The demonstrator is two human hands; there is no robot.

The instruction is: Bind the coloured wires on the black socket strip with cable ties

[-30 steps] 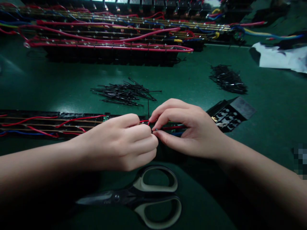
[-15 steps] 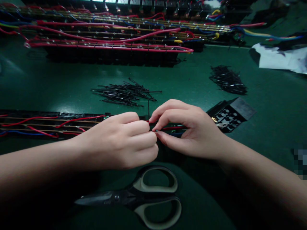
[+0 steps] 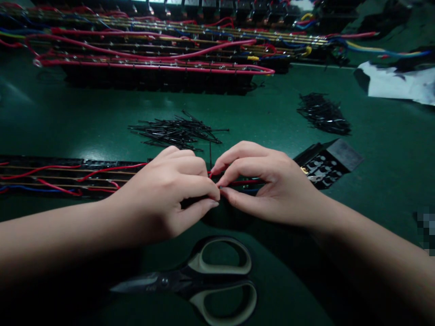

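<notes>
My left hand [image 3: 173, 192] is closed above a long black strip of wired parts [image 3: 61, 174], its thumb and index finger drawn together. What those fingers hold, if anything, is hidden. Touching it at the fingertips, my right hand [image 3: 267, 183] pinches a small dark end, apparently of a cable tie [image 3: 220, 186], beside the red wire [image 3: 249, 182]. Just behind the hands a thin black tie tail [image 3: 210, 154] stands upright. Scissors [image 3: 183, 278] with black and pale handles lie in front of my hands, blades pointing left.
Behind the hands lies a loose pile of black cable ties [image 3: 176, 131], with a second pile [image 3: 322, 113] farther right. A black socket block [image 3: 326, 165] sits right of my right hand. Wired assemblies [image 3: 152, 54] span the back; white paper [image 3: 397, 83] lies at the right.
My left hand has turned, so its thumb and index finger now show, and its knuckles have risen slightly. My right hand has stayed nearly still in its pinch.
</notes>
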